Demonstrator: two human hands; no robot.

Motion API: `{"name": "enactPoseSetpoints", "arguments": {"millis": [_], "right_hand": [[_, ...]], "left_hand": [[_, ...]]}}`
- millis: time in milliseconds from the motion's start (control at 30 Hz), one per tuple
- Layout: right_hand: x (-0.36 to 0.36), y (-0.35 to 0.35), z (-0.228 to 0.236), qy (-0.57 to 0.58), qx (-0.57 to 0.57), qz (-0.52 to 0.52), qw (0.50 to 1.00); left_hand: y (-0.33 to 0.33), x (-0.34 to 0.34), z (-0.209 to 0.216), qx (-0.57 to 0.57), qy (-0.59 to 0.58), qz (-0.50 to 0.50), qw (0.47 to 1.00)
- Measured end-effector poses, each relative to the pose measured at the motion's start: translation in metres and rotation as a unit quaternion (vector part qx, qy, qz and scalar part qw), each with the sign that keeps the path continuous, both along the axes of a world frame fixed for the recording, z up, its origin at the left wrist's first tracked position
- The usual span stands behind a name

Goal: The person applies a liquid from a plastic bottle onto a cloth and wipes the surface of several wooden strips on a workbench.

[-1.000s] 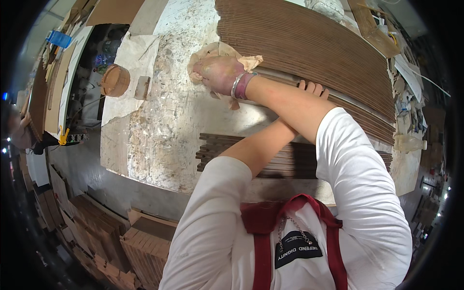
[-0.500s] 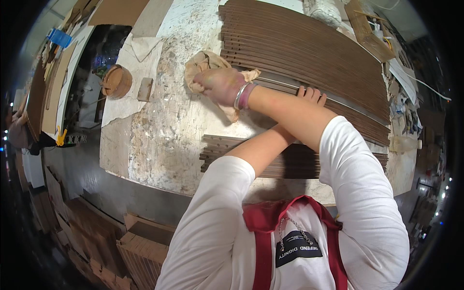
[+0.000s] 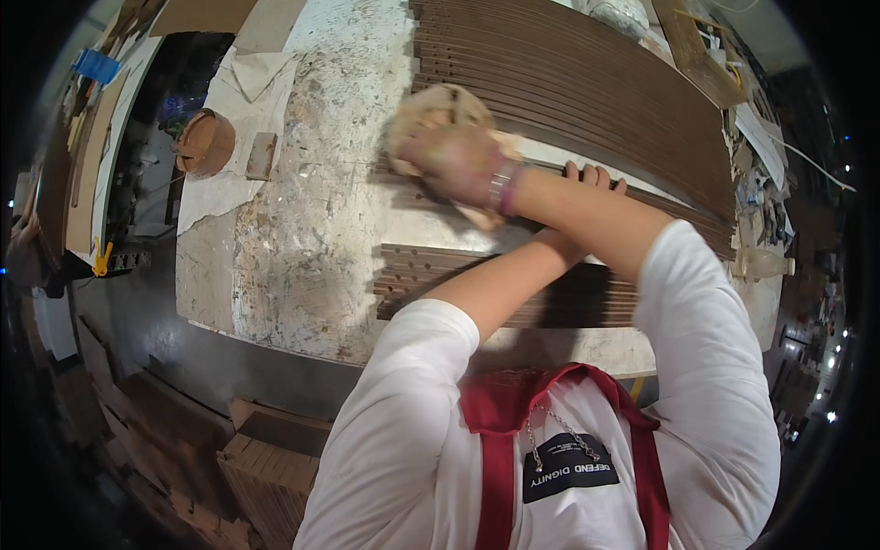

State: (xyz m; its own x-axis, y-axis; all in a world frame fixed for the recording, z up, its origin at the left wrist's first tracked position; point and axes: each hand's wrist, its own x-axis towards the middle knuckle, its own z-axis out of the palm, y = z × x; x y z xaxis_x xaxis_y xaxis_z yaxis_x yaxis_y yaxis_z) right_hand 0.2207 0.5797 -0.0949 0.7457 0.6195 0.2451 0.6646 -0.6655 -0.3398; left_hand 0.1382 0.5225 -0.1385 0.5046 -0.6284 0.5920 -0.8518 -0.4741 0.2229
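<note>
My arms cross, right over left. My right hand [image 3: 454,165], blurred by motion, is closed on a tan cloth [image 3: 458,103] and presses it over the left ends of brown wooden strips. Beyond the right forearm, the fingertips of my left hand [image 3: 596,176] curl over the far edge of a wooden strip [image 3: 642,194]; its palm is hidden. A wide set of brown strips [image 3: 587,82] lies side by side on the far part of the worktable [image 3: 302,211]. Nearer me is a smaller set of strips [image 3: 431,270] with holes near their left ends, partly covered by my left forearm.
At the left stand a brown round tub [image 3: 206,142] and a small block [image 3: 261,156] on a pale sheet. A clear bottle [image 3: 765,264] lies at the right edge. Stacked boards [image 3: 270,477] stand below the table at lower left. Another person [image 3: 32,252] is at far left.
My right hand has moved the cloth rightward, from the bare tabletop onto the strip ends. My left fingers have stayed at the strip, shifting slightly right. The view has shifted a little.
</note>
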Motion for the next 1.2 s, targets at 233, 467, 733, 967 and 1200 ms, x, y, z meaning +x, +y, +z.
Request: {"name": "enactPoseSetpoints", "arguments": {"millis": [233,467,733,967,1200], "right_hand": [[0.004,0.005,0.053,0.188,-0.034,-0.111,0.975],[0.023,0.051,-0.02,0.166,0.04,-0.178,0.969],[-0.093,-0.115,0.09,0.178,0.226,-0.273,0.918],[-0.323,-0.398,0.087,-0.122,0.359,-0.571,0.728],[-0.445,-0.536,0.025,-0.108,0.406,-0.771,0.478]], "left_hand": [[0.003,0.011,-0.009,-0.015,0.106,-0.012,0.994],[0.007,0.008,0.045,0.172,0.164,-0.066,0.969],[0.009,0.037,0.002,0.01,0.226,-0.198,0.954],[0.026,0.008,0.055,0.234,0.176,-0.094,0.951],[-0.022,0.035,0.052,0.116,0.425,-0.157,0.884]]}}
